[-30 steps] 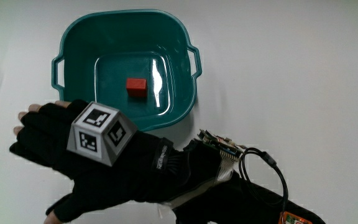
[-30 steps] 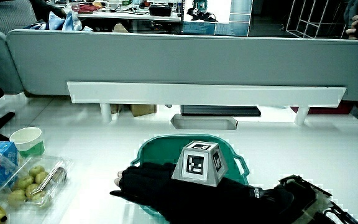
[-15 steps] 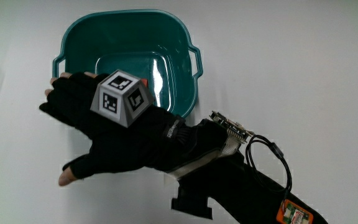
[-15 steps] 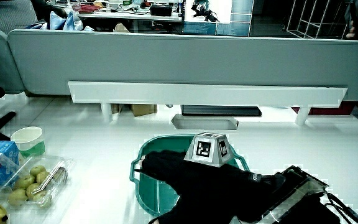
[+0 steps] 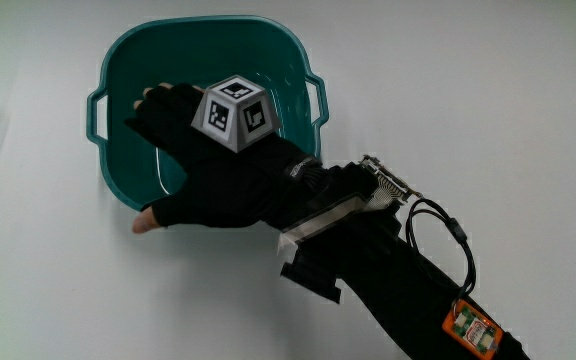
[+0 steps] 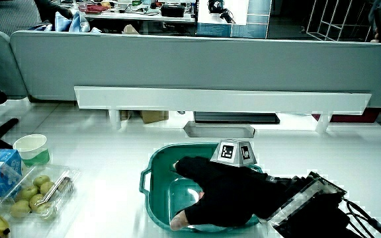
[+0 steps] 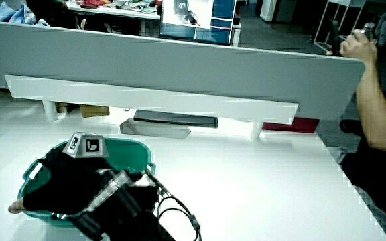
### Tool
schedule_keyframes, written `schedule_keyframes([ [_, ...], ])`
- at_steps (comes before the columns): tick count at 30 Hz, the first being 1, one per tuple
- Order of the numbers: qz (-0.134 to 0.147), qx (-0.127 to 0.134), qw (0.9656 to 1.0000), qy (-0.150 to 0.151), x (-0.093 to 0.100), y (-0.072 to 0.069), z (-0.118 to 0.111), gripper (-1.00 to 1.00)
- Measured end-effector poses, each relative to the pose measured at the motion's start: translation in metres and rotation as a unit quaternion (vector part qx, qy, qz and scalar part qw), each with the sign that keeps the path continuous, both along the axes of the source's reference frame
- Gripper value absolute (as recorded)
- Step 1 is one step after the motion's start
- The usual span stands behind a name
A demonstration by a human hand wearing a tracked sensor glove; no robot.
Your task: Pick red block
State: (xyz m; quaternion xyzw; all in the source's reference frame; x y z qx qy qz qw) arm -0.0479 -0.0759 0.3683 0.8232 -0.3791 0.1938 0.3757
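Teal tub [image 5: 118, 178] under gloved hand [image 5: 213, 170]

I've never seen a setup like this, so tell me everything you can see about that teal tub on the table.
The teal plastic tub is squarish with rounded corners, glossy sloping walls, a flat bottom and a loop handle on each of two facing sides. It sits upright on the white table. The black-gloved hand reaches in over the rim nearest the person, covering much of the inside, so no contents show. In both side views it looks shallow.
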Motion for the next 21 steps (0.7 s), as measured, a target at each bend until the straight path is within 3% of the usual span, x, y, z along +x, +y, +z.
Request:
schedule_keyframes([
  [15, 0.046, -0.023, 0.9970, 0.057, 0.023, -0.024, 0.040, 0.00],
  [18, 0.043, -0.003, 0.9943, 0.097, 0.025, -0.025, 0.049, 0.00],
  [21, 0.043, -0.005, 0.9926, 0.114, 0.027, -0.027, 0.055, 0.00],
])
